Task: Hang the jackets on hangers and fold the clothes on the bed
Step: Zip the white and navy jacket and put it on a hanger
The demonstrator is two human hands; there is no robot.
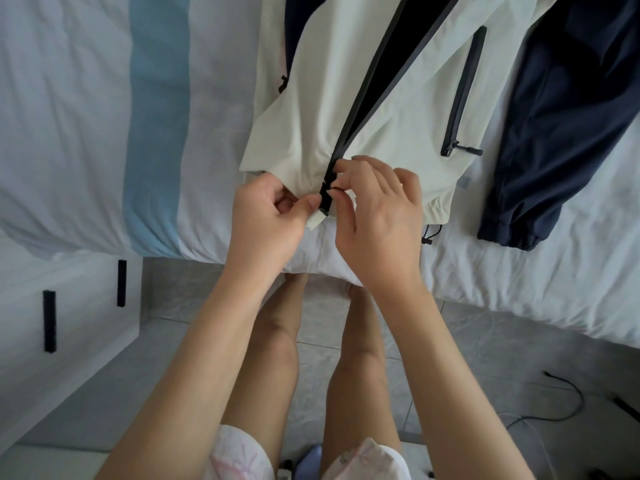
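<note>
A pale cream jacket (408, 109) with a black front zipper (363, 98) lies flat on the bed, its front open in a narrow V with dark lining showing. My left hand (266, 213) pinches the jacket's lower hem at the left side of the zipper's bottom end. My right hand (377, 209) pinches the zipper's bottom end with thumb and fingertips. A black zipped pocket (462, 95) sits on the jacket's right panel. A dark navy garment (561, 119) lies on the bed to the right of the jacket.
The bed (69, 116) has a white cover with a light blue stripe (159, 126). A white drawer unit with black handles (50, 320) stands at the left. Cables (568, 393) lie on the grey tiled floor at the right. My legs stand against the bed edge.
</note>
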